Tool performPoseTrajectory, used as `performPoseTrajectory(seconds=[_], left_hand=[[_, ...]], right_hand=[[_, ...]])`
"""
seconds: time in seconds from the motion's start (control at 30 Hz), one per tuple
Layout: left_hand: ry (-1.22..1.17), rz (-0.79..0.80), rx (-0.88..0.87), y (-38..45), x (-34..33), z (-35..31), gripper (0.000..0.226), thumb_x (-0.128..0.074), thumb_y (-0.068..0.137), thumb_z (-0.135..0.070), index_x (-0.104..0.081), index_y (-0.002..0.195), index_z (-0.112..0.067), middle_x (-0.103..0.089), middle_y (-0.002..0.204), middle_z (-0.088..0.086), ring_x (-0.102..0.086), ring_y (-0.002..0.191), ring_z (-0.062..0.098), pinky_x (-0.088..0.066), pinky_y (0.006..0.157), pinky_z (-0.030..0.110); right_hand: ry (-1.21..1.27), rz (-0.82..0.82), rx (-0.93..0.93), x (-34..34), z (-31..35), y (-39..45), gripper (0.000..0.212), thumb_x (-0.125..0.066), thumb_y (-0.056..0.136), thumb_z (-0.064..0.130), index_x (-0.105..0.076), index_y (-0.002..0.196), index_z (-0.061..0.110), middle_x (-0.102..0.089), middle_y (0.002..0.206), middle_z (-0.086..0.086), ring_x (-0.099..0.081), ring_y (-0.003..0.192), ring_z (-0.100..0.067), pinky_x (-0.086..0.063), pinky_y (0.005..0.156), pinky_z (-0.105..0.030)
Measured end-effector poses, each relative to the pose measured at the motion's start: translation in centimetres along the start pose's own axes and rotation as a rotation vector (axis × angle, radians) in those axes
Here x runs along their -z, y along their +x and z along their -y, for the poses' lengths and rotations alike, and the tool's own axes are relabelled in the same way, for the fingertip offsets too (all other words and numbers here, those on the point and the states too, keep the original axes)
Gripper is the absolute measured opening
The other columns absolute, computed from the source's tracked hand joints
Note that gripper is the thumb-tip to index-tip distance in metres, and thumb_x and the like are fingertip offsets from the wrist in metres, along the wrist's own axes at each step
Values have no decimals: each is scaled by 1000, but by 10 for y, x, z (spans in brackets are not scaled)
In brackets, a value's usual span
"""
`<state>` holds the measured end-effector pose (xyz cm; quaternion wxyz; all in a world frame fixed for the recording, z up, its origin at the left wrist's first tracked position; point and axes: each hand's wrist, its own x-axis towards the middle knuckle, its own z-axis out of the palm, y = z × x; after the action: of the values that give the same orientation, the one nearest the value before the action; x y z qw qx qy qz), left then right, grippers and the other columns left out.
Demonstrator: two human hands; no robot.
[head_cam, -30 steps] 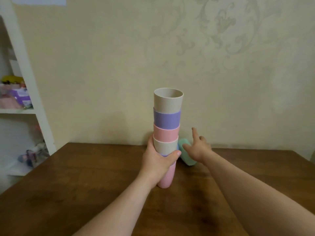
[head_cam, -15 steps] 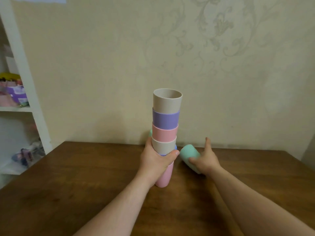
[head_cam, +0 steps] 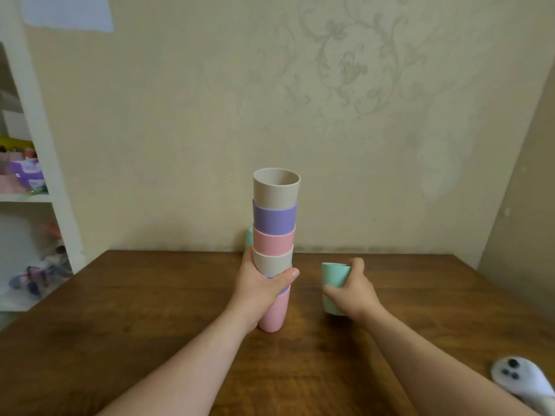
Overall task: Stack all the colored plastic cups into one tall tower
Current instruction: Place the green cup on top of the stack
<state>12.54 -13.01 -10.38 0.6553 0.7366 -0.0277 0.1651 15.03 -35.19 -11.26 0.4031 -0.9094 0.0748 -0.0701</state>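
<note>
A tower of nested cups (head_cam: 274, 223) stands on the wooden table (head_cam: 150, 310): pink at the base, then purple mostly hidden, beige, pink, purple and beige on top. My left hand (head_cam: 261, 285) wraps around the tower's lower part. My right hand (head_cam: 354, 291) grips a mint green cup (head_cam: 333, 280), upright with its mouth up, to the right of the tower and apart from it. A sliver of another mint cup (head_cam: 249, 235) shows behind the tower at its left.
A white shelf unit (head_cam: 45, 163) with toys and boxes stands at the left. The patterned wall runs along the table's far edge. A white plush object with dark spots (head_cam: 522, 379) lies at the table's lower right.
My right hand has taken the mint cup from lying on its side behind the tower, turned it upright and drawn it nearer and to the right. The left hand stays on the tower.
</note>
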Motion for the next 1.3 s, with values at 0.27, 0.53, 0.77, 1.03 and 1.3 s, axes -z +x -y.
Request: performPoseTrajectory(seconds=[0.27, 0.53, 0.77, 1.03, 1.3], left_hand=[[-93, 19, 36, -8, 2, -16, 78, -99, 70, -32, -60, 137, -38, -79, 114, -17, -76, 102, 5, -63, 86, 32], [-186, 7, -107, 14, 13, -84, 118, -94, 63, -46, -29, 162, -43, -70, 139, -12, -74, 117, 11, -60, 100, 44], [-114, -4, -138, 19, 6, -115, 48, -82, 83, -57, -64, 118, -30, -79, 105, -10, -77, 98, 14, -60, 78, 32], [16, -67, -143, 13, 8, -116, 27, -75, 92, -55, -59, 105, -37, -75, 96, -18, -68, 73, -12, -48, 65, 23], [67, -3, -129, 11, 12, -103, 58, -89, 79, -43, -57, 128, -37, -75, 108, -19, -72, 96, 0, -53, 70, 23]], right_hand=[[36, 12, 63, -2, -3, -34, 73, -93, 79, 29, -43, 133, 31, -65, 127, 2, -66, 114, -25, -59, 95, -42], [491, -233, 195, 69, 90, -23, 102, -95, 76, 46, -39, 159, 28, -64, 135, 3, -67, 118, -21, -57, 108, -46], [835, -202, 488, 130, 223, -46, 87, -91, 82, 37, -44, 154, 23, -62, 123, 7, -68, 113, -14, -61, 102, -46], [473, -72, 557, 96, 232, -67, 94, -92, 83, 29, -40, 161, 31, -56, 130, 8, -64, 115, -18, -62, 86, -33], [548, -23, 507, 65, 216, -54, 93, -87, 87, 26, -32, 161, 36, -60, 136, 5, -65, 121, -23, -59, 106, -48]])
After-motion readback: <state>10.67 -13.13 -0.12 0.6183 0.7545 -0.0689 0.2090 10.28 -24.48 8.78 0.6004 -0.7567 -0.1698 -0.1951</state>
